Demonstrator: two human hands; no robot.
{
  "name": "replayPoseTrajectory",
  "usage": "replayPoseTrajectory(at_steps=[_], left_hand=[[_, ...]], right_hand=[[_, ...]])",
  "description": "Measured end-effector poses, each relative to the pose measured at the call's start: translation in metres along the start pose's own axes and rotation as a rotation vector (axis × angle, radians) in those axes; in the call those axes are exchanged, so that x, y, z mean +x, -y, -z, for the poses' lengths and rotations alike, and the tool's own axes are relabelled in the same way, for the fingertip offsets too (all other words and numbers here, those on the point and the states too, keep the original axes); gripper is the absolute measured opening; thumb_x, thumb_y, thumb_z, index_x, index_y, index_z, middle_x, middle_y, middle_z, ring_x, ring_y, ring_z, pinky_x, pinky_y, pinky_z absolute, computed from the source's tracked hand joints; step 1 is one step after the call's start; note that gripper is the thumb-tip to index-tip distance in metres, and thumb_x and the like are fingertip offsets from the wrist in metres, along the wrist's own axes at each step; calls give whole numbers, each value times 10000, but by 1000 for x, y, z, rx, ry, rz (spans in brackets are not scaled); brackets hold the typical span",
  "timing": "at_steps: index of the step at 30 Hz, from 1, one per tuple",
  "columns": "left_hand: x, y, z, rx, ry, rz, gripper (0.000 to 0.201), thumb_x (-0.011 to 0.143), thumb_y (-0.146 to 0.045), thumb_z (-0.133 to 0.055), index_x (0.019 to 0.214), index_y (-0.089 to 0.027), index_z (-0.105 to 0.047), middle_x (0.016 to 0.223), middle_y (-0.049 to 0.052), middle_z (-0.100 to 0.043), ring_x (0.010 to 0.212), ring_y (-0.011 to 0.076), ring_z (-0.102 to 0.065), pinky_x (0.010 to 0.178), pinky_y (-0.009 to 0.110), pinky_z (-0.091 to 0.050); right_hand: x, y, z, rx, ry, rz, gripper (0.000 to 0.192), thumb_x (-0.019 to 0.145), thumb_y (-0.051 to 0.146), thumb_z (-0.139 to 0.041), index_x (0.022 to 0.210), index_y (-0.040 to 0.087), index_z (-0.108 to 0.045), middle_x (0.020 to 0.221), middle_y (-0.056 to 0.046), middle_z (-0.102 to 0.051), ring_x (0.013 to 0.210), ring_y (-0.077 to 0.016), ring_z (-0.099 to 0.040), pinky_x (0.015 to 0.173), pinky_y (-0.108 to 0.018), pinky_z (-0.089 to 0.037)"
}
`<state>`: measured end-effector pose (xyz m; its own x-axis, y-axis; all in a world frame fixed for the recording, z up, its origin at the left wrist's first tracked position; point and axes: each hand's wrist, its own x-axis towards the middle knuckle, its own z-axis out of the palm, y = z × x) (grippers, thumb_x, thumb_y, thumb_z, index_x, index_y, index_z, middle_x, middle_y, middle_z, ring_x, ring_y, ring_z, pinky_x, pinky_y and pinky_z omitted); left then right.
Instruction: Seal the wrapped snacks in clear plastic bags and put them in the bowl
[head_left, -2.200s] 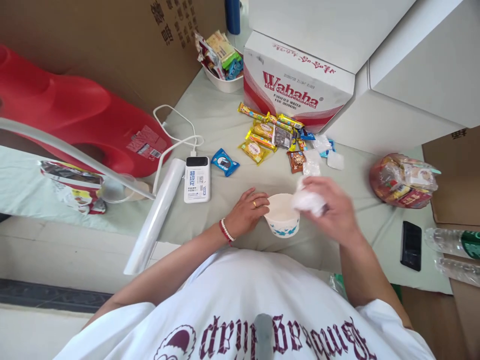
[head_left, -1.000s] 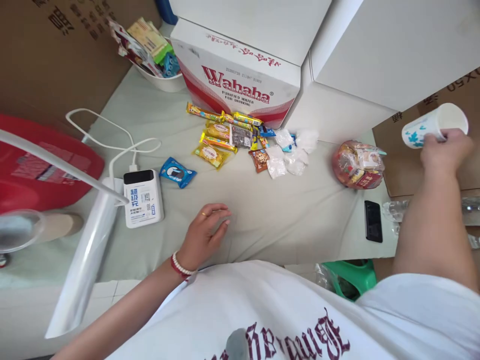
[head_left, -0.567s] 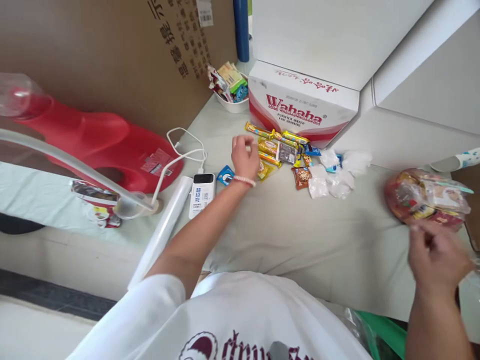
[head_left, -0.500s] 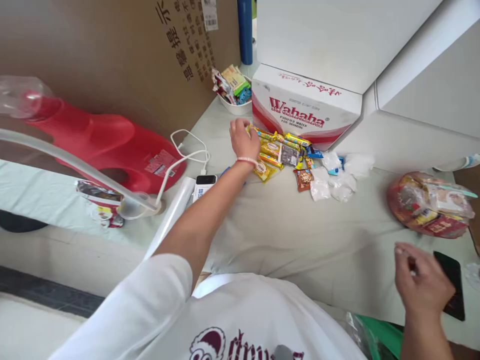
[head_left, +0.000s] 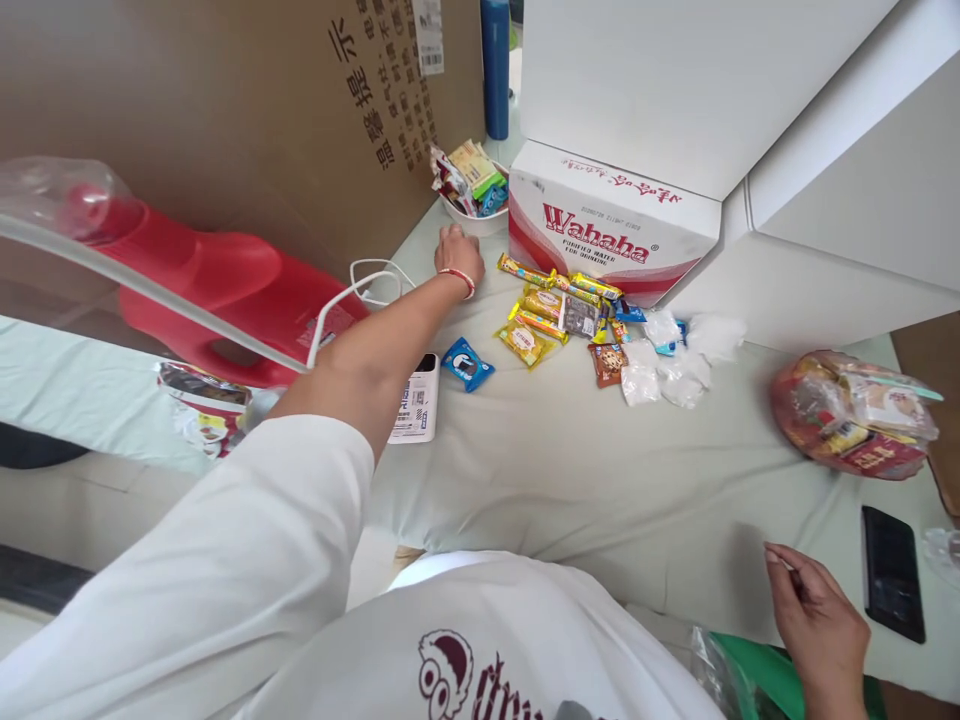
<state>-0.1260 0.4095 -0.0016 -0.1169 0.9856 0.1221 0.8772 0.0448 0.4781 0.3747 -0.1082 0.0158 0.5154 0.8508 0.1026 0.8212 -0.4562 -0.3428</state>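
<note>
My left hand (head_left: 459,257) reaches to the near side of a white bowl (head_left: 487,226) filled with packaged snacks (head_left: 471,175). Its fingers are curled downward and pressed together; the fingertips are hidden, so I cannot tell what they hold or whether they touch the bowl. To its right lie yellow-wrapped snacks (head_left: 525,342), a dark packet (head_left: 580,315) and a brown cookie packet (head_left: 608,364). A blue packet (head_left: 468,364) lies by itself below the left wrist. My right hand (head_left: 819,622) hovers low at the right, thumb against curled fingers, nothing visible in it.
A Wahaha carton (head_left: 607,235) stands behind the snacks, with white crumpled packets (head_left: 667,365) to the right. At left are a red jug (head_left: 247,290), a white cable (head_left: 330,315) and a white power bank (head_left: 421,405). A snack bag (head_left: 855,415) and phone (head_left: 894,572) lie right.
My left hand has moved left and away from the yellow snacks towards the bowl, uncovering the blue packet. My right hand has shifted slightly left and down, off the phone.
</note>
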Motion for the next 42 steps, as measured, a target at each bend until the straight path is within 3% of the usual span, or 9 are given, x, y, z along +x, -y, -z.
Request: replayPoseTrajectory(at_steps=[7, 14, 20, 24, 26, 29, 33, 37, 42], left_hand=[[25, -7, 8, -128, 51, -112, 559, 1048, -438, -515, 1419, -23, -462, 1510, 129, -487, 1332, 164, -481, 1197, 338, -282], [16, -9, 12, -195, 68, 77, 647, 949, -642, -500, 1169, -63, -685, 1237, 170, -682, 1389, 294, -485, 1159, 430, -315], [23, -7, 10, -208, 30, -137, 596, 1005, -508, -497, 1406, -69, -536, 1522, 104, -515, 1471, 221, -375, 1214, 384, -256], [34, -8, 3, -181, 69, -48, 687, 944, -462, -631, 1505, -115, -441, 1673, 144, -311, 1430, 283, -440, 1190, 454, -321], [35, -11, 0, -185, 23, -10, 679, 952, -450, -634, 1501, -106, -431, 1641, 163, -334, 1402, 290, -467, 1182, 467, -315], [20, -16, -3, -104, 21, 33, 537, 1012, -421, -555, 1410, -64, -495, 1449, 160, -531, 1354, 273, -494, 1170, 471, -307], [-32, -21, -9, 41, 153, 53, 282, 990, -277, -522, 1143, -90, -666, 1205, 177, -681, 1234, 330, -593, 1061, 479, -434], [-72, -16, -6, 122, 30, -63, 355, 985, -246, -426, 1244, -194, -663, 1337, 142, -638, 1267, 323, -595, 1059, 438, -467], [-46, 2, 8, 128, 35, -192, 615, 940, -183, -466, 1553, -151, -429, 1620, 138, -433, 1442, 299, -443, 1204, 427, -371]], right_hand=[[-11, -5, 2, -4, 12, 6, 555, 865, 709, -511, 986, 239, -780, 1048, -75, -792, 969, -326, -750, 859, -440, -576], [-19, -16, -7, -5, 71, -109, 530, 820, 687, -527, 952, 244, -787, 1024, -63, -796, 922, -331, -752, 829, -443, -578], [-9, -6, -13, 6, 72, -40, 549, 846, 688, -519, 985, 231, -789, 1045, -77, -788, 968, -325, -740, 870, -430, -567], [-15, -4, -15, 26, 79, -65, 560, 846, 703, -533, 971, 223, -793, 1029, -80, -791, 928, -314, -743, 833, -415, -570], [-19, -5, -17, 51, 80, -73, 579, 845, 716, -532, 958, 213, -795, 1022, -87, -795, 934, -312, -745, 826, -402, -573], [-21, -6, -23, 80, 89, -87, 602, 850, 732, -533, 961, 203, -799, 1019, -85, -798, 912, -296, -745, 817, -386, -572], [-15, 0, -36, 137, 67, -66, 617, 861, 734, -545, 992, 189, -802, 1022, -90, -796, 920, -279, -735, 870, -372, -560], [-4, 11, -43, 177, 81, 33, 601, 888, 715, -536, 1001, 187, -801, 1040, -89, -789, 975, -275, -729, 918, -363, -544], [-2, 7, -40, 157, 65, 46, 596, 888, 723, -525, 999, 201, -792, 1036, -80, -785, 958, -269, -727, 890, -366, -541]])
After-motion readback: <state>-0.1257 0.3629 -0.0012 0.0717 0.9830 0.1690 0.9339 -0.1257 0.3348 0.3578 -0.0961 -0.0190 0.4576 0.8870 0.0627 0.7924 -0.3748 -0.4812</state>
